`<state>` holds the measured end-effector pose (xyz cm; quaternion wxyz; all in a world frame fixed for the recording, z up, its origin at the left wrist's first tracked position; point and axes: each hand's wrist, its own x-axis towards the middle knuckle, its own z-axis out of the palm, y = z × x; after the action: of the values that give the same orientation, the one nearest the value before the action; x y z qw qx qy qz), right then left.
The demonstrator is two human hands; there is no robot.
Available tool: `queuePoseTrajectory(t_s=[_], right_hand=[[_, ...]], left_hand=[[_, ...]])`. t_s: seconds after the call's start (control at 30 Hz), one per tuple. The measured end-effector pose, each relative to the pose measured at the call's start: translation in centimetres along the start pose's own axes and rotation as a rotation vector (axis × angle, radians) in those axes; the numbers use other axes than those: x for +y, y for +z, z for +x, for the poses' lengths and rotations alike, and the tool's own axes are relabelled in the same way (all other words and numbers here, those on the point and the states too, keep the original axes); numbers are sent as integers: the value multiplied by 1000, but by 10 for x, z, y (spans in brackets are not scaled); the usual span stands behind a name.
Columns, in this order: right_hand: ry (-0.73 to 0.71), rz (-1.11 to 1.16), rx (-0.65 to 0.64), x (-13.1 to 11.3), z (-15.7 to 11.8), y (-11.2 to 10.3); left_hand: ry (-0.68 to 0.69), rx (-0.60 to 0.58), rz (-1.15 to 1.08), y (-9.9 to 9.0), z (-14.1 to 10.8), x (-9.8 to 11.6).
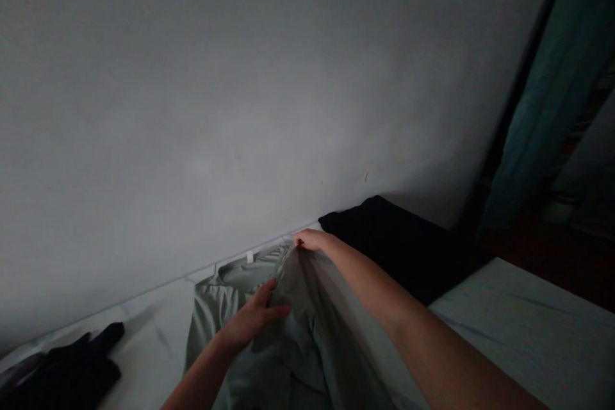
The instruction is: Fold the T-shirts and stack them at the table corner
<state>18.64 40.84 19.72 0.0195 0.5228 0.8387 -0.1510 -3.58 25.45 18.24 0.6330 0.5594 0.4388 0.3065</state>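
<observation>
A grey-green shirt (pixel 298 339) lies partly spread on the white marbled surface, its neckline towards the wall and a small white tag (pixel 250 257) at the collar. Pinched in my right hand (pixel 310 240) is the shirt's right shoulder area, drawn up so that folds hang down from it. My left hand (pixel 252 319) rests against the cloth below the neckline, thumb stretched apart from the fingers. The fingertips of that hand are partly hidden by the fabric. The lower part of the shirt runs out of view at the bottom.
Flat dark cloth (pixel 403 246) lies to the right, beside my right forearm. A crumpled dark garment (pixel 62 368) is at the far left on the white marbled surface (pixel 538 320). Behind stands a plain wall (pixel 216 109), with a teal curtain (pixel 542 96) at the right.
</observation>
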Motion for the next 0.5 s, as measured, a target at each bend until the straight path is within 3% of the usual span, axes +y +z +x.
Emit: queuePoseTrajectory(t_s=[0.13,0.3,0.4,0.5], right_hand=[[24,-28,-29,-4,1,-1],[42,-89,-88,-14,3,-4],[56,-126,-75,-19,5,-4],[65,-140,-21,-21,6,-2]], left_hand=[[-136,143,-114,0,-21,7],[-191,180,-116,-25,-31,-4],[-224,214,90,-44,-26,-25],[-258,285,430,-56,-24,-40]])
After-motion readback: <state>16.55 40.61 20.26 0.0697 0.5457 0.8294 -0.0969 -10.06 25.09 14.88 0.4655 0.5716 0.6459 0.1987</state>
